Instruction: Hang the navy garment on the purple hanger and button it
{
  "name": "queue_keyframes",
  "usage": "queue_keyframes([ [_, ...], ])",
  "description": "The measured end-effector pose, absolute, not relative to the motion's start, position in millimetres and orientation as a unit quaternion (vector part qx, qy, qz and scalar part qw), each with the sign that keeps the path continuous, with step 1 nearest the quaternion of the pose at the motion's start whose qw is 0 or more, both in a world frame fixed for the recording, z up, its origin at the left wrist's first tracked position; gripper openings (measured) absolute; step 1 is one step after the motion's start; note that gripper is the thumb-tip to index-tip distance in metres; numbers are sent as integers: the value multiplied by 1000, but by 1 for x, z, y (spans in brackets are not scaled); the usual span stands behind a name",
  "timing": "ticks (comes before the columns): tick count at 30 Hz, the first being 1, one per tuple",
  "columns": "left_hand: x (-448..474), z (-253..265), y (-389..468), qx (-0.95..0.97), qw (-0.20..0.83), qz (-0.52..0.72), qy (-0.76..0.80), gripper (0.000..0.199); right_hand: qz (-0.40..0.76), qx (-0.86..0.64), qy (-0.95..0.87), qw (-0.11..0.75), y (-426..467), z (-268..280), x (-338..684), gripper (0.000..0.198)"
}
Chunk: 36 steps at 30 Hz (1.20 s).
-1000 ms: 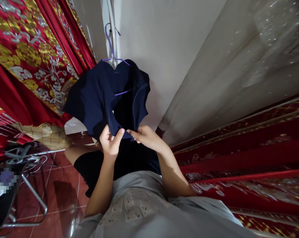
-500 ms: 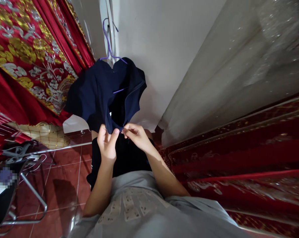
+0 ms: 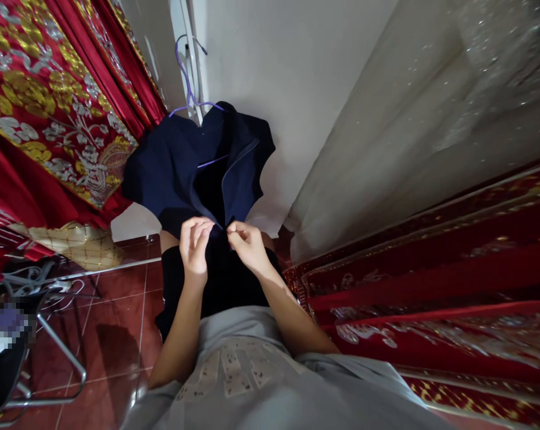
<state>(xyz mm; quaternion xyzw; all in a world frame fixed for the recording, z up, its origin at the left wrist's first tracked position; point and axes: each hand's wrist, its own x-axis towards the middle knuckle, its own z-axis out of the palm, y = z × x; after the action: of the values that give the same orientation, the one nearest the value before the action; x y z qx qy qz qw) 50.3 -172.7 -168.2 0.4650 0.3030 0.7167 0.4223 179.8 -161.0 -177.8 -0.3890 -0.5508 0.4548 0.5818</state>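
A navy blue jacket (image 3: 162, 170) hangs in front of me on a purple wire hanger (image 3: 188, 86), its front gaping open at the upper part. My left hand (image 3: 195, 245) pinches the left front edge near the bottom of the opening. Close beside it, my right hand (image 3: 247, 243) has thumb and fingertips closed on the other front edge, where the two sides come together. What exactly lies between the fingertips is too small to see.
Red cloth with gold and silver sequins (image 3: 55, 107) hangs at the left. A pale sheer covering (image 3: 377, 137) and red embroidered fabric (image 3: 422, 269) fill the right side. A black chair with a metal frame (image 3: 68, 352) stands on the red tiled floor (image 3: 117, 298) at the lower left.
The jacket's opening has narrowed at the bottom and its sides spread wider. My left hand has shifted its fingers along the edge; my right hand has moved slightly right.
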Motion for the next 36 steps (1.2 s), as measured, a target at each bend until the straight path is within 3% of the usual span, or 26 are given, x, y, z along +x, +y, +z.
queue_keyframes([
  [7, 53, -205, -173, 596, 313, 590, 445, 23, 454, -417, -558, 556, -156, -181, 172, 24],
  [11, 50, -209, -171, 613, 260, 578, 471, 17, 424, -460, -580, 522, -156, -188, 167, 18],
  [15, 45, -208, -169, 630, 203, 582, 472, 14, 400, -484, -605, 489, -156, -189, 167, 25],
  [24, 40, -216, -170, 615, 186, 596, 481, 8, 636, -391, -521, 413, -149, -174, 176, 39],
  [30, 39, -222, -163, 624, 183, 585, 485, 10, 655, -347, -443, 504, -116, -159, 173, 26],
  [36, 44, -239, -148, 676, 166, 552, 459, 11, 580, -329, -433, 606, -24, -57, 172, 24],
])
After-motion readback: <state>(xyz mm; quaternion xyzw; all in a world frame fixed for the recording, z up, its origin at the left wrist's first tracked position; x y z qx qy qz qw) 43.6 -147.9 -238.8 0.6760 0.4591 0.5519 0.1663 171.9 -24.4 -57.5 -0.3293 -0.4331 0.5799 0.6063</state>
